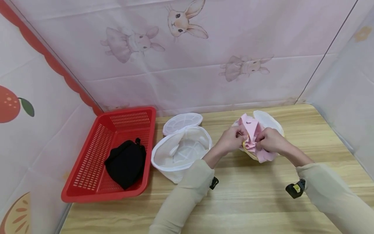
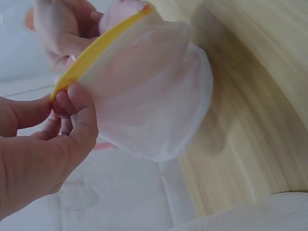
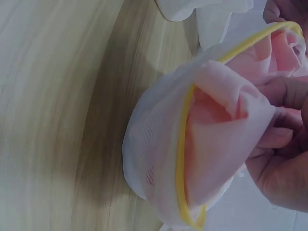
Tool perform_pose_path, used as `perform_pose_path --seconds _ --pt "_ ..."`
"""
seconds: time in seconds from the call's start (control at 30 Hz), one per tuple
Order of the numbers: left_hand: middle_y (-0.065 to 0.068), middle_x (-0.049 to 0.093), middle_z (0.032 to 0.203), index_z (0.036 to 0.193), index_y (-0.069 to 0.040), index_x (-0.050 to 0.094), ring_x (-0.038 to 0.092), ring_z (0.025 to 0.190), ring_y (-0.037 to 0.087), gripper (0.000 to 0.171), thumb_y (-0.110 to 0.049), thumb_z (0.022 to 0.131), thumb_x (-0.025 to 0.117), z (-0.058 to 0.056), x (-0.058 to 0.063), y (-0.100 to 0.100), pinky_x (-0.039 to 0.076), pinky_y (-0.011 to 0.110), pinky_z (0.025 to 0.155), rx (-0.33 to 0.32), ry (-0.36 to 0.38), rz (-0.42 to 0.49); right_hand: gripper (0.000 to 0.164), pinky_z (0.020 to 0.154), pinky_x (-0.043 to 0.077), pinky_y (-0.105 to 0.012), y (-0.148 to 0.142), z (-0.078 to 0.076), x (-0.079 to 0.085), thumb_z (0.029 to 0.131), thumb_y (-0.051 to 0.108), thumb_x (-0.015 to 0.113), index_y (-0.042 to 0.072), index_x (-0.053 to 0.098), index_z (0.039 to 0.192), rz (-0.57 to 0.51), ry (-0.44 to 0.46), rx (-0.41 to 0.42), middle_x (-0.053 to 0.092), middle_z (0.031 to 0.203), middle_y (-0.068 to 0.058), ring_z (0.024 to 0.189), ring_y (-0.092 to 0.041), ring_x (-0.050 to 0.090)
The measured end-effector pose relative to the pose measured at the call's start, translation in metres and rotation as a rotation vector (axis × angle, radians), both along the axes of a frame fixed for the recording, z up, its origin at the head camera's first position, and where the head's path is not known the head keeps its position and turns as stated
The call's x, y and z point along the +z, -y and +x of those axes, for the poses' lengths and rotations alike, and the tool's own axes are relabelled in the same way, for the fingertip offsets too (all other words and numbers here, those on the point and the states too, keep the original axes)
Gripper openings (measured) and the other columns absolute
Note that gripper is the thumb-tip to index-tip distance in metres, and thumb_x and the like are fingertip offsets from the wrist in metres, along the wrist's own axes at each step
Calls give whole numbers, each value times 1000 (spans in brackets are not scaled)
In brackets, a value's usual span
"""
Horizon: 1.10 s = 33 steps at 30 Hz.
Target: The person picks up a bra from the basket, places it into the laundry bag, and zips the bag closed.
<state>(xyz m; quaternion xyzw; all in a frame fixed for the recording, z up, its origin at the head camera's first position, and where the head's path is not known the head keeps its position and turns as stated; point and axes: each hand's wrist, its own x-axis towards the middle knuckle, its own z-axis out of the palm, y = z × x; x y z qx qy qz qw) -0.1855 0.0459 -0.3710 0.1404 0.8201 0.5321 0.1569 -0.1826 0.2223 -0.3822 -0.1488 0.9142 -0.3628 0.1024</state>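
Note:
A white mesh laundry bag with a yellow zipper edge stands on the right part of the table. Pink cloth bunches up in its mouth and partly hangs over the rim. My left hand pinches the yellow edge between thumb and fingers. Opposite it, my right hand grips a fold of the pink cloth at the bag's opening. Through the thin mesh, some pink shows inside. What kind of garment the cloth is, I cannot tell.
Left of the hands, a second white mesh laundry bag lies with its lid flipped back. A red plastic basket beside it holds a black fabric item. Rabbit-printed sheeting covers the wall behind the wooden table.

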Motion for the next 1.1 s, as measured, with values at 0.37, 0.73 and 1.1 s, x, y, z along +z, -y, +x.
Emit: perform_pose_path --seconds 0.37,0.73,1.1 --pt "0 53 68 83 -6 57 55 59 11 6 -8 89 57 9 20 -3 44 17 50 65 21 -66 9 38 34 -21 2 -4 4 60 0 60 5 60 52 63 73 -100 44 39 6 38 -6 41" --pt "4 51 70 85 5 54 56 59 12 6 3 89 52 15 20 -6 54 29 63 -13 190 184 9 41 39 -23 1 -4 9 60 4 65 3 56 58 93 134 -115 47 45 3 42 -10 46" --pt "7 50 72 87 6 54 54 62 15 8 2 91 49 3 17 0 54 31 68 146 274 278 11 41 39 -21 -1 -4 10 67 10 72 3 65 62 78 142 -102 49 45 5 43 -7 46"
